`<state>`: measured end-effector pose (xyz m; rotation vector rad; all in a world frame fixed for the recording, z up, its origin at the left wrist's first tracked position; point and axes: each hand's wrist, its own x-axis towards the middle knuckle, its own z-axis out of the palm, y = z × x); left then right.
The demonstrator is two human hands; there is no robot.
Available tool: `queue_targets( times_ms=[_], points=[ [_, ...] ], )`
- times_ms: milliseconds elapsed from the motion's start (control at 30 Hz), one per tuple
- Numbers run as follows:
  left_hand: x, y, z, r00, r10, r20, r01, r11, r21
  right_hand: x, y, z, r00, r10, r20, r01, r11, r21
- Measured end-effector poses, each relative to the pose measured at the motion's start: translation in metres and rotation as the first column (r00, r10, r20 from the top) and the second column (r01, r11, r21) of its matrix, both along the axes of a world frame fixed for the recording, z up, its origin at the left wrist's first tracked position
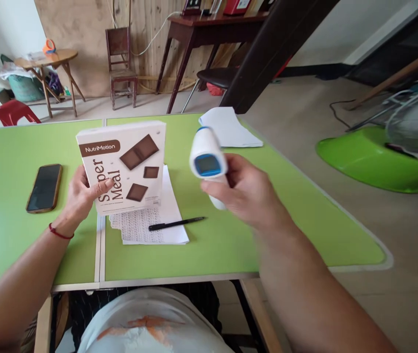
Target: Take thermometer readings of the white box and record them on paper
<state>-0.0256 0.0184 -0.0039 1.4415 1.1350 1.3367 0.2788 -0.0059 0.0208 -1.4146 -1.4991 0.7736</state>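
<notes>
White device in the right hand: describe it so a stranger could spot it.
Start at the green table and find the right hand above it. It grips a white, gun-shaped device with a blue-rimmed screen. Unlike the brown-printed box in the left hand, the device has a handle.

The NutriMotion Super Meal box (pixel 128 164) looks like smooth printed card, and the handheld infrared thermometer (pixel 204 142) like smooth plastic with a glossy display (pixel 208 165). The smartphone (pixel 44 189) shows a shiny, glass-like screen, the pen (pixel 174 224) seems plastic, and the handwritten sheet (pixel 138 229) is matt paper, all against a smooth, lightly sheened tabletop (pixel 223 250) with metal-looking edging (pixel 157 282). The round table (pixel 60 55) and small chair (pixel 122 75) look wooden, the red chair (pixel 15 110) smooth plastic.
</notes>
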Motion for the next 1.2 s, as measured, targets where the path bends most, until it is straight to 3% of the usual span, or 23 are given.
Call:
queue_targets(
  times_ms=[67, 133, 200, 267, 500, 667, 767, 967, 1200],
  points=[
    [0.001, -0.003, 0.002, 0.996, -0.082, 0.031, 0.083, 0.996, -0.034, -0.019, -0.020, 0.006, 0.947, 0.121, -0.297, -0.122, 0.992, 0.014],
    [0.002, -0.005, 0.002, 0.986, -0.159, 0.047, 0.162, 0.985, -0.062, -0.041, -0.040, 0.006, 0.828, 0.212, -0.520, -0.237, 0.971, 0.018],
    [0.004, -0.006, 0.000, 0.975, -0.208, 0.076, 0.214, 0.973, -0.085, -0.060, -0.055, 0.001, 0.726, 0.221, -0.651, -0.276, 0.961, 0.019],
    [0.005, -0.006, -0.002, 0.970, -0.224, 0.091, 0.232, 0.968, -0.093, -0.073, -0.062, -0.005, 0.675, 0.223, -0.704, -0.309, 0.951, 0.005],
    [0.007, -0.010, 0.000, 0.965, -0.264, -0.012, 0.262, 0.962, -0.070, -0.087, -0.058, -0.013, 0.637, 0.218, -0.740, -0.390, 0.919, -0.065],
    [0.008, -0.013, 0.003, 0.979, -0.198, -0.051, 0.193, 0.977, -0.091, -0.096, -0.060, -0.016, 0.699, 0.170, -0.694, -0.344, 0.932, -0.117],
    [0.007, -0.011, 0.001, 0.973, -0.225, -0.051, 0.222, 0.973, -0.067, -0.099, -0.058, -0.017, 0.712, 0.141, -0.688, -0.328, 0.933, -0.149],
    [0.006, -0.008, -0.001, 0.965, -0.249, -0.077, 0.247, 0.968, -0.033, -0.099, -0.053, -0.014, 0.667, 0.210, -0.714, -0.406, 0.907, -0.113],
    [0.006, -0.010, 0.005, 0.941, -0.326, -0.094, 0.324, 0.945, -0.042, -0.098, -0.055, -0.017, 0.702, 0.198, -0.684, -0.369, 0.922, -0.112]
  ],
)
